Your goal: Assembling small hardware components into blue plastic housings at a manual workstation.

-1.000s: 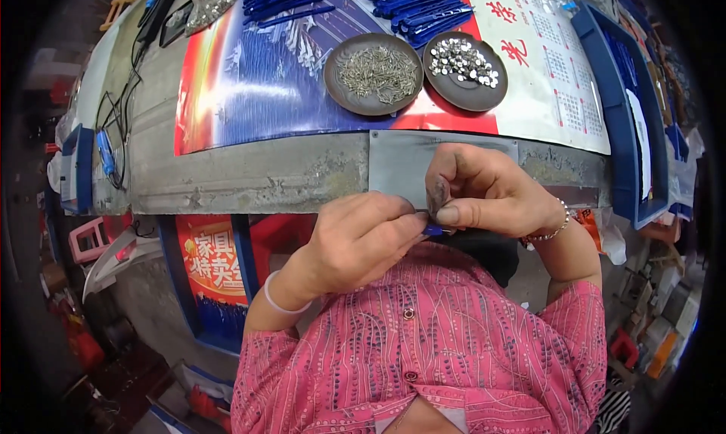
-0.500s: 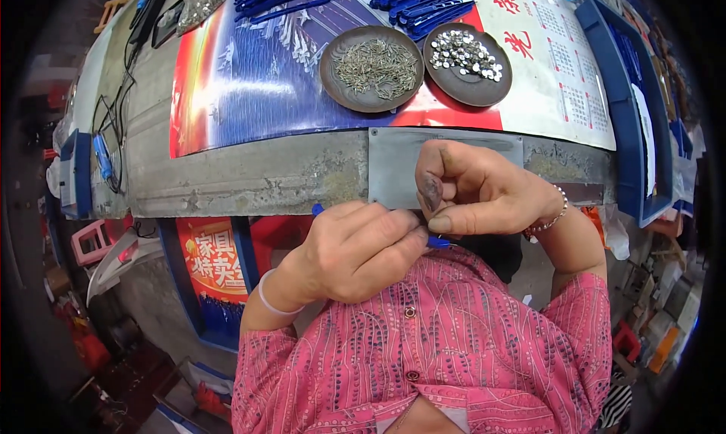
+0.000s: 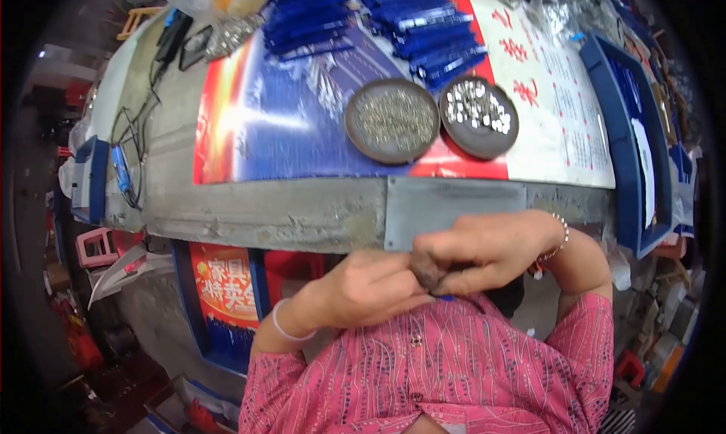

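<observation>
My left hand [image 3: 370,289] is closed in front of my chest, just below the bench edge. A thin blue plastic piece [image 3: 448,299] is in its grip; only a small bit shows by the fingertips, and the rest is hidden. My right hand [image 3: 488,251] meets it there, thumb and fingers pinched together against the left fingertips. Whatever lies in that pinch is covered. Beyond the hands stand a brown dish [image 3: 354,141] of small thin metal pins [image 3: 397,118] and another dish [image 3: 488,148] of small shiny round pieces [image 3: 473,105].
Piles of long blue pieces [image 3: 306,26] lie at the back on a printed poster [image 3: 257,158]. A grey metal plate [image 3: 454,199] sits at the bench's front edge. Blue trays stand at the right [image 3: 631,184] and below the bench at left [image 3: 193,313]. A cable [image 3: 128,135] lies left.
The view has tilted, so bench and dishes appear lower. My right hand has come down against the left, its fingers closing in. Less of the blue piece shows.
</observation>
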The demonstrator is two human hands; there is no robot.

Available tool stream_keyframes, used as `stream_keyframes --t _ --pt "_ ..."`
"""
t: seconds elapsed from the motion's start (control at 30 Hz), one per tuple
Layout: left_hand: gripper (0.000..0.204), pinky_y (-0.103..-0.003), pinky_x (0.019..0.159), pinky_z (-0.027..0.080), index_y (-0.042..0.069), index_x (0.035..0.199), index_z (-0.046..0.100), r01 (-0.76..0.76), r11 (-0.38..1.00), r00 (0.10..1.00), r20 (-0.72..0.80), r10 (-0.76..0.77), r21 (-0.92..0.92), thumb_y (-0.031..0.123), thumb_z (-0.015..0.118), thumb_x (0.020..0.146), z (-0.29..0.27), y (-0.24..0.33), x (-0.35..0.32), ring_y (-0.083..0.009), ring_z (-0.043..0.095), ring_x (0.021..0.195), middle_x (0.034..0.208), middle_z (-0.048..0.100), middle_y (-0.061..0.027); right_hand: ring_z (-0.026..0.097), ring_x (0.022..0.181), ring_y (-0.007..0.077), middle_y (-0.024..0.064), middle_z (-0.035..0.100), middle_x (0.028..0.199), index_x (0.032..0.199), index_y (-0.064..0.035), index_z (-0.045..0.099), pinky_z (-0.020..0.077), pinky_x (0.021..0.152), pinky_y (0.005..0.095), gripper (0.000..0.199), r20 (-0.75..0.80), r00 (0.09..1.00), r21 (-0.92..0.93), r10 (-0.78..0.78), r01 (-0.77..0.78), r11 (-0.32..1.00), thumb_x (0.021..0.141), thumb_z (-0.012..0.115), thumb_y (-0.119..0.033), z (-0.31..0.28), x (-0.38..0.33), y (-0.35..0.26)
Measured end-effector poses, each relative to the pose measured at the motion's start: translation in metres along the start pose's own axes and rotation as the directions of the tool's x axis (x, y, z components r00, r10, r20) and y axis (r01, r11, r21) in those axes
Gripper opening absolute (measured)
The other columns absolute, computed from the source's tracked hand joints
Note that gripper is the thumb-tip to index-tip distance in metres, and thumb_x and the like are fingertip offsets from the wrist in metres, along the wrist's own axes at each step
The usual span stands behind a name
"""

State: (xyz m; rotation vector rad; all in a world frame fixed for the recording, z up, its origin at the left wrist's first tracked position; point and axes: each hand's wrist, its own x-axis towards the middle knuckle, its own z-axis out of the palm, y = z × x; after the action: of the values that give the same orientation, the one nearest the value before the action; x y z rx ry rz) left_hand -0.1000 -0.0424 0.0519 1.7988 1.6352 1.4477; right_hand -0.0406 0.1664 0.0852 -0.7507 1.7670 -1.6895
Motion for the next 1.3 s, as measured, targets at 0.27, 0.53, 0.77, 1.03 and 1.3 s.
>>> stream_keyframes --t 0.27,0.53,0.77,1.03,1.3 --pt "0.021 -0.034 0.051 0.047 0.000 0.087 0.057 0.005 0.995 1.000 0.005 -0.005 0.099 0.005 0.069 0.070 0.002 0.000 -0.007 -0.0256 0.058 0.060 0.075 0.056 -0.0099 0.058 0.067 0.0324 0.0126 0.056 0.073 0.093 -0.0029 0.048 0.0438 0.056 0.0390 0.015 -0.031 0.998 -0.175 0.061 -0.065 0.982 0.086 0.056 -0.013 0.011 -0.002 -0.015" --pt "0.026 -0.033 0.048 0.044 0.002 0.095 0.060 0.164 0.933 0.967 -0.237 -0.089 0.321 0.000 0.064 0.070 0.013 -0.005 0.005 -0.0244 0.055 0.056 0.073 0.053 -0.0094 0.053 0.064 0.0180 0.0106 0.056 0.081 0.093 -0.0048 0.055 0.0408 0.056 0.0284 0.023 -0.288 0.911 -0.949 -0.296 -0.231 0.213 0.072 0.057 -0.015 0.049 -0.005 -0.017" --pt "0.022 -0.025 0.058 0.043 -0.001 0.097 0.059 0.329 0.943 0.897 -0.329 -0.296 0.048 -0.010 0.055 0.078 0.011 -0.006 0.004 -0.0174 0.056 0.064 0.076 0.055 -0.0110 0.058 0.074 0.0251 0.0131 0.056 0.088 0.098 0.0013 0.054 0.0459 0.066 0.0311 0.024 -0.815 0.543 -0.512 -0.204 -0.508 0.693 0.076 0.062 0.001 0.007 -0.052 0.013" --pt "0.016 -0.019 0.058 0.044 -0.004 0.102 0.049 0.449 0.802 0.808 -0.204 -0.553 -0.395 -0.007 0.049 0.086 0.033 -0.004 -0.004 -0.0072 0.052 0.065 0.088 0.052 -0.0071 0.054 0.088 0.0303 0.0140 0.055 0.097 0.101 0.0001 0.058 0.0431 0.076 0.0355 0.024 -0.824 0.521 -0.560 -0.223 -0.687 0.463 0.078 0.063 -0.008 -0.022 -0.064 0.035" --pt "0.012 -0.019 0.055 0.039 -0.003 0.097 0.054 0.483 0.742 0.717 -0.277 -0.640 -0.466 -0.003 0.054 0.085 0.036 0.002 -0.004 -0.0052 0.050 0.062 0.080 0.054 -0.0047 0.049 0.093 0.0282 0.0131 0.052 0.094 0.099 -0.0025 0.059 0.0358 0.081 0.0373 0.030 -0.773 0.632 -0.617 -0.052 -0.730 0.295 0.073 0.067 -0.014 -0.031 -0.046 0.034"
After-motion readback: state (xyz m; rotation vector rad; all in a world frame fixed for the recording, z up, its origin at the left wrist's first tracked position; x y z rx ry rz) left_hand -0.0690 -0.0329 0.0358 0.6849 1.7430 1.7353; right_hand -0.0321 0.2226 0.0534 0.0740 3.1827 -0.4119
